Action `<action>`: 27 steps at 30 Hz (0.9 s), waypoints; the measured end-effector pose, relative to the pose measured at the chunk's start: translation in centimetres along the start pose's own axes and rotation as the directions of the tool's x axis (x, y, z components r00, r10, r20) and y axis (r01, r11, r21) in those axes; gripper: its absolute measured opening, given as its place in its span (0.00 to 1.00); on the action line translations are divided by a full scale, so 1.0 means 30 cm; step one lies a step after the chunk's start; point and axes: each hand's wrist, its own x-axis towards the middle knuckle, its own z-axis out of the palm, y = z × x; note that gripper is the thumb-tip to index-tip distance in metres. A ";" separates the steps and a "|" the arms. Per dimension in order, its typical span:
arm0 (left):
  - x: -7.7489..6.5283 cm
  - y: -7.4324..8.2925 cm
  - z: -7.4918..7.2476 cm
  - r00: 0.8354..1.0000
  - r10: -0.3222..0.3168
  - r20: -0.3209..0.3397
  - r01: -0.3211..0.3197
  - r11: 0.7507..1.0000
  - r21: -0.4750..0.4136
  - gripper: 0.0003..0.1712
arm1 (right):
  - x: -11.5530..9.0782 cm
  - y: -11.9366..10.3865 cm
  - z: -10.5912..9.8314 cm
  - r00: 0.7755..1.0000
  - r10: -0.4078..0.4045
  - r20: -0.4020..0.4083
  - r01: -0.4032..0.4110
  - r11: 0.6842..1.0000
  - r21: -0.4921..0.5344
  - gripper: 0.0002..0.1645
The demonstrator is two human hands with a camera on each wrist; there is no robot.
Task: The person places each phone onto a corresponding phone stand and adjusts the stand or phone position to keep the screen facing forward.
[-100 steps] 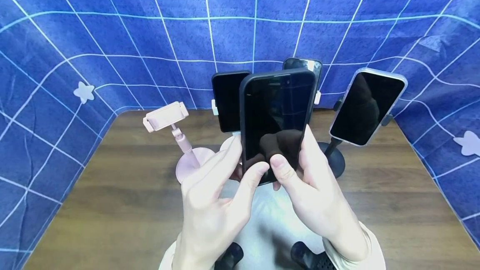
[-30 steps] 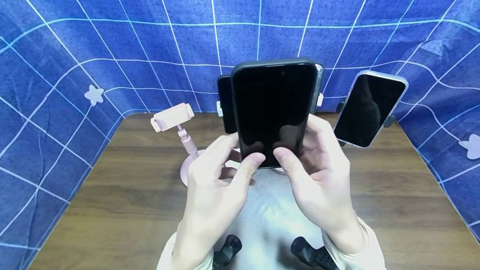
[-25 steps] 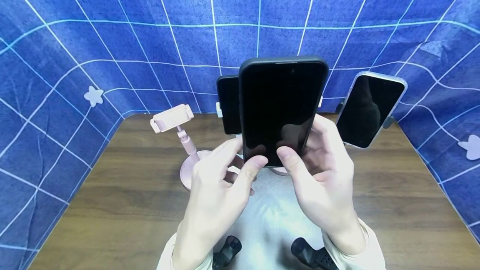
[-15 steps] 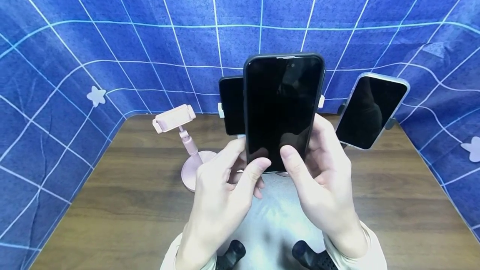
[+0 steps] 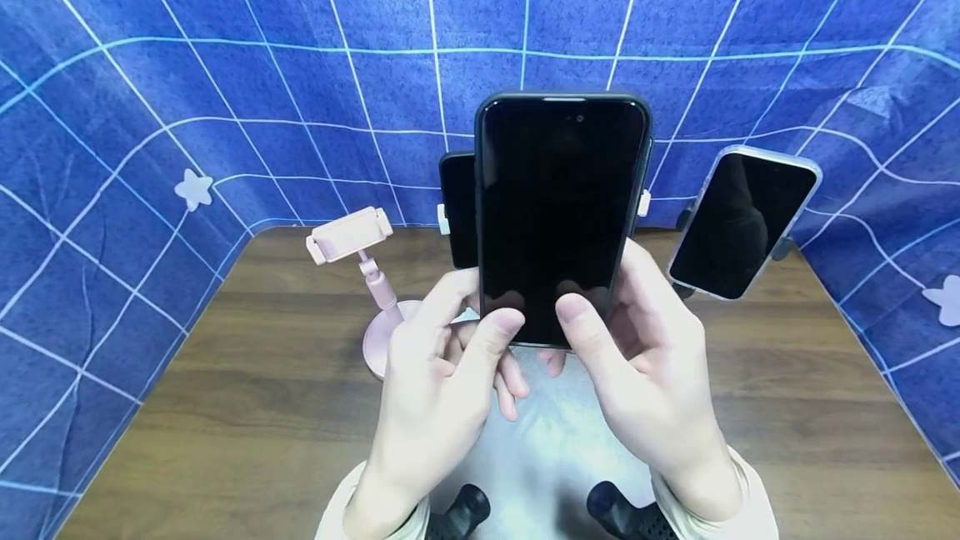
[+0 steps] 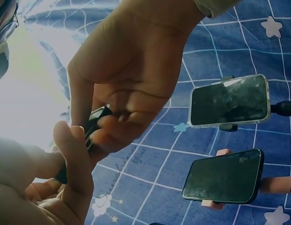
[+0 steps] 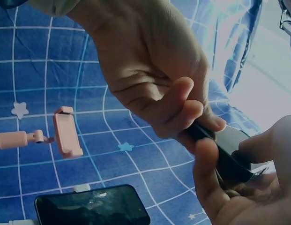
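Note:
A black phone with a dark screen is held up in front, screen facing the head camera. My left hand pinches its lower left side, thumb at the front; several of its fingers show below the phone. My right hand grips the lower right side, thumb on the screen and fingers behind. In the left wrist view the phone's edge shows between both hands. The right wrist view shows the phone edge-on, partly covered by fingers.
An empty pink phone stand is at left. A black phone on a stand is partly hidden behind the held one. A clear-cased phone sits in a black stand at right. Blue gridded cloth surrounds the wooden table.
The held phone has risen slightly in view and turned more squarely to the head camera, drifting right then back left. Left-hand fingers now show lower beneath it. Both hands keep their hold.

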 end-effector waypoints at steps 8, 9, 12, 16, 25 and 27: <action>0.007 0.014 0.001 1.000 -0.021 -0.014 0.019 0.996 -0.092 0.11 | 0.001 0.005 0.007 0.998 -0.054 0.043 0.055 0.998 -0.013 0.23; 0.007 0.014 0.000 1.000 -0.024 -0.018 0.022 0.995 -0.093 0.11 | 0.001 0.006 0.008 0.997 -0.062 0.041 0.062 0.998 -0.009 0.23; 0.007 0.015 -0.003 0.999 -0.028 -0.036 0.025 0.996 -0.090 0.12 | 0.002 0.005 0.013 0.996 -0.071 0.045 0.069 0.997 0.032 0.24; 0.006 0.017 -0.005 0.998 -0.028 -0.053 0.024 0.998 -0.059 0.11 | 0.002 0.005 0.019 0.997 -0.059 0.045 0.056 0.997 0.054 0.25; 0.012 0.011 -0.029 0.998 0.054 -0.042 -0.043 0.975 0.220 0.09 | -0.002 0.016 0.024 0.998 0.070 0.007 -0.070 0.996 0.052 0.25; 0.020 0.012 -0.039 0.995 0.094 -0.036 -0.077 0.941 0.328 0.07 | -0.003 0.026 0.025 0.994 0.111 -0.006 -0.110 0.992 0.062 0.23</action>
